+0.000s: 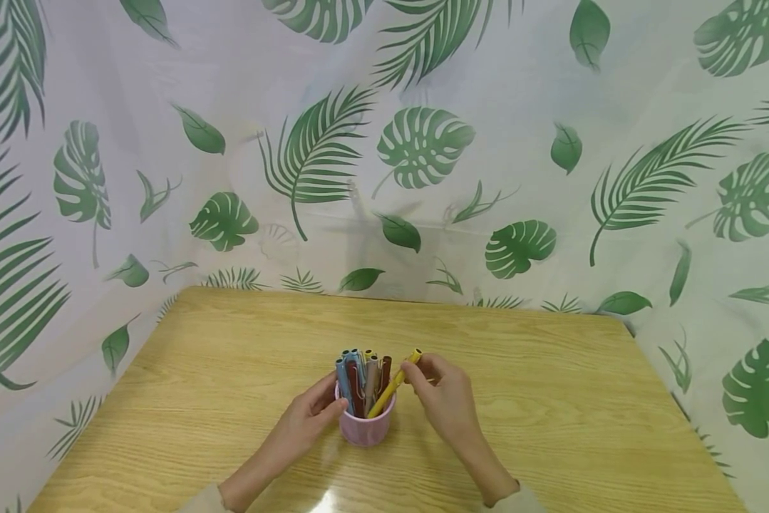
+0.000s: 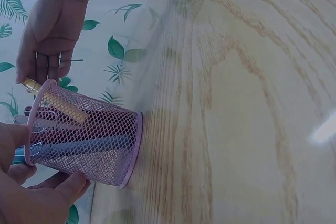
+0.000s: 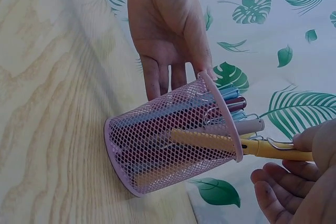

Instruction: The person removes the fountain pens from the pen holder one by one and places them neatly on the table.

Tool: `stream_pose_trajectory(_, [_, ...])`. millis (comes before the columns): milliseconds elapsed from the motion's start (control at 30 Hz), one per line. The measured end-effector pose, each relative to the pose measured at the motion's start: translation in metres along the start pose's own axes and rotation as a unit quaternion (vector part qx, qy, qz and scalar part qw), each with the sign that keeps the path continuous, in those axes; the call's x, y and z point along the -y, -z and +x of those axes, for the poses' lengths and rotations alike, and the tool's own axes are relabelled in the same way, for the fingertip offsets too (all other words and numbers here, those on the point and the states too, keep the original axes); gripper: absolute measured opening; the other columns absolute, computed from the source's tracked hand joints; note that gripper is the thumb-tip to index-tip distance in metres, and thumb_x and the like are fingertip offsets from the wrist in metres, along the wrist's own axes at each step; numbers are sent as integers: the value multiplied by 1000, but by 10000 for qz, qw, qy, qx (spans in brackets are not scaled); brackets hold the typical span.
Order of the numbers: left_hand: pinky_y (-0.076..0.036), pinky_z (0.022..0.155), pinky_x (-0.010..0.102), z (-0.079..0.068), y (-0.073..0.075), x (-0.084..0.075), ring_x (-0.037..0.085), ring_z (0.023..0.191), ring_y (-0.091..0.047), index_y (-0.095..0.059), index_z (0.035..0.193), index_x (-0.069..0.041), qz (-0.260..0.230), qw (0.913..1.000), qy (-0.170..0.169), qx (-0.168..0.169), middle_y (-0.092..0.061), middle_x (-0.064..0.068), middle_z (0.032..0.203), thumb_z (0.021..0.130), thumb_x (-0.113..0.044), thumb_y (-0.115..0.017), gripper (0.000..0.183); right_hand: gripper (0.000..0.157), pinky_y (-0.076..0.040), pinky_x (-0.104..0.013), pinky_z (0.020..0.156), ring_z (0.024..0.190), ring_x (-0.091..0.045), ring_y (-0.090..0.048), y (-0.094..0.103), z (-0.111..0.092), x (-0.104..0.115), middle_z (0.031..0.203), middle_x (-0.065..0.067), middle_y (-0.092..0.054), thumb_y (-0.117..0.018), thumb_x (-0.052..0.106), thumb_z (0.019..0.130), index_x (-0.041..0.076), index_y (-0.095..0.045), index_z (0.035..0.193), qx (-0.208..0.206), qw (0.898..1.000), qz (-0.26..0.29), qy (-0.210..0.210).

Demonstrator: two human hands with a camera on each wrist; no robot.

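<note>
A pink mesh pen holder [image 1: 365, 432] stands upright on the table, filled with several capped pens. My left hand [image 1: 303, 422] holds it from the left side, with the thumb at the rim. A yellow pen [image 1: 392, 390] leans out over the right of the rim. My right hand [image 1: 447, 400] pinches that pen near its top end between thumb and fingers. In the right wrist view, the lower part of the yellow pen [image 3: 268, 149] is still inside the mesh. Beside it are a blue pen [image 1: 343, 381], a dark red pen [image 1: 355, 390] and a grey pen [image 1: 372, 377].
The wood-grain table [image 1: 551, 413] extends to both sides and behind the holder. At its back and sides hangs a white cloth [image 1: 333, 235] printed with green leaves. A bright light reflection [image 1: 325, 501] shows at the front.
</note>
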State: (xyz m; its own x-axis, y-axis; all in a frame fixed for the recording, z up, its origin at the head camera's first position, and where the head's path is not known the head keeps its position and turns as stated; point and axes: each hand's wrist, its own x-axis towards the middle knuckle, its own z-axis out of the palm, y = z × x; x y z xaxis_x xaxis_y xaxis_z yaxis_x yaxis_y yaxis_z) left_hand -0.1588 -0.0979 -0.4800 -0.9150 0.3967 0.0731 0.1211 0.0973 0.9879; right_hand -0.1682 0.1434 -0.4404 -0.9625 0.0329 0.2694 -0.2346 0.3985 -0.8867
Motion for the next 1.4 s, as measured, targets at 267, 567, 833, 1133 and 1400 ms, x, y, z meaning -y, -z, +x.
stream_pose_trajectory(267, [-43, 114, 42, -1, -1, -1, 41, 141, -46, -31, 161, -4, 3, 10000, 37, -12, -44, 28, 154, 109, -20, -56, 60, 15, -63, -33, 69, 80, -23, -72, 6, 3, 1, 86, -6, -75, -71, 17, 100, 3, -75, 98, -67, 9996, 281, -40])
stream_pose_trajectory(567, [-45, 112, 43, -1, -1, -2, 41, 137, -50, -32, 161, -3, 23, 10000, 57, -45, -49, 29, 150, 108, -20, -56, 60, 20, -63, -35, 72, 79, -22, -73, 18, 7, 3, 89, -11, -76, -69, 19, 102, -1, -73, 101, -21, 9977, 664, -150])
stream_pose_trajectory(833, [-46, 111, 40, -2, -1, -2, 41, 137, -50, -33, 160, -1, 18, 10000, 58, -54, -50, 29, 149, 108, -19, -57, 59, 21, -63, -33, 74, 77, -19, -72, 28, 12, 3, 89, -11, -76, -67, 20, 103, 0, -73, 102, 38, 9963, 778, -357])
stream_pose_trajectory(1133, [-44, 112, 43, -2, -1, -2, 42, 137, -50, -34, 160, -1, 55, 9999, 57, -139, -49, 30, 149, 108, -18, -57, 59, 27, -63, -33, 76, 79, -22, -73, 42, 17, 1, 93, -17, -76, -65, 22, 105, -5, -70, 106, 54, 9936, 1032, -467])
stream_pose_trajectory(1400, [-46, 111, 44, 0, -2, -1, 41, 134, -53, -35, 159, 0, 143, 9997, 82, -189, -53, 29, 146, 108, -18, -57, 58, 33, -63, -34, 81, 87, -25, -75, 58, 21, 1, 101, -17, -76, -65, 25, 105, -8, -66, 111, 47, 9872, 1412, -737])
